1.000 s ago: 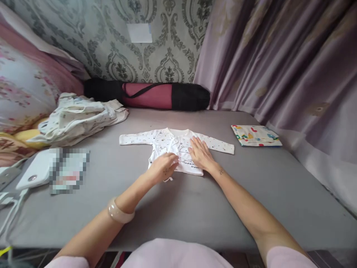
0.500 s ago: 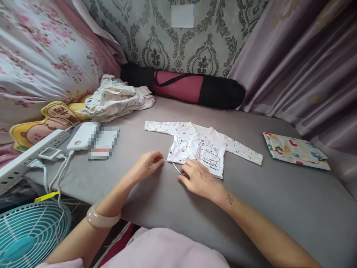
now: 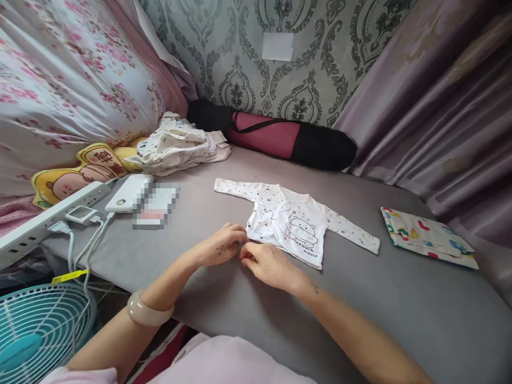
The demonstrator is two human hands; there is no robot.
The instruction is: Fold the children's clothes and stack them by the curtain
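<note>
1 broad grey surface (image 3: 360, 304), and along its far edge 1 black-and-maroon bag (image 3: 266, 136), likely tucked back to leave room. Mid-surface, 1 small white shirt (image 3: 302, 226), spread flat, 2 sleeves (image 3: 354, 233) stretched out, probably to keep it from bunching! Well apart on the right, 1 folded patterned cloth (image 3: 430, 239). And 2 hands: left hand (image 3: 224, 246) and right hand (image 3: 274, 266), fingers curled narrow, close together beside the shirt's near left corner, apparently for finer work; whether they pinch anything, I can't tell.

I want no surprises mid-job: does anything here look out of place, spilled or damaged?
The cloth heap near the long bag looks untidy: it is crumpled, while the shirt lies spread flat. No spill or damage shows.
</note>
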